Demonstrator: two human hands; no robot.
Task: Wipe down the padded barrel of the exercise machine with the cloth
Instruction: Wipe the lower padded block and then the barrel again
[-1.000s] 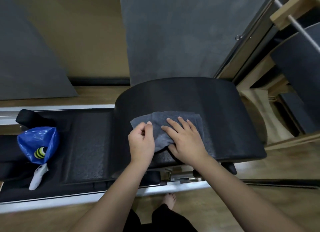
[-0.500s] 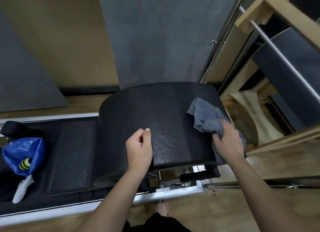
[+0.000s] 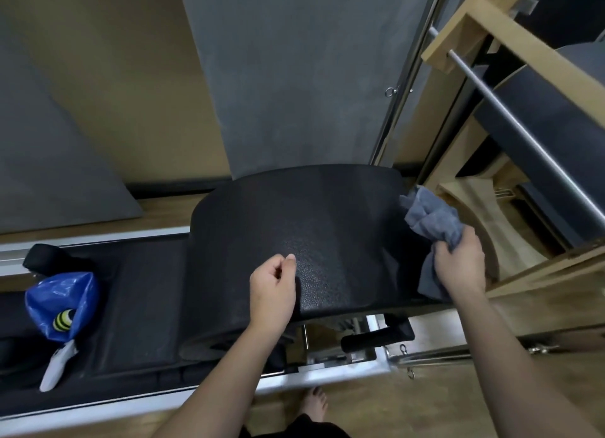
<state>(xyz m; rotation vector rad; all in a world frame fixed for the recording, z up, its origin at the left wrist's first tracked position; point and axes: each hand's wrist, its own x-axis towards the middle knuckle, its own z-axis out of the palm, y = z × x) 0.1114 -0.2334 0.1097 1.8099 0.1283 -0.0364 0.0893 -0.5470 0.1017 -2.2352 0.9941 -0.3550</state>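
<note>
Right hand (image 3: 460, 265), 3 o'clock: gripping bunched cloth (image 3: 433, 223) against barrel (image 3: 311, 228) edge. Left hand (image 3: 273, 288), centre: loosely curled, resting on barrel, holding nothing.

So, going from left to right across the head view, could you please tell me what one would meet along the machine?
Blue bag → flat black pad → left hand on the padded barrel → right hand gripping the grey cloth → wooden frame.
</note>
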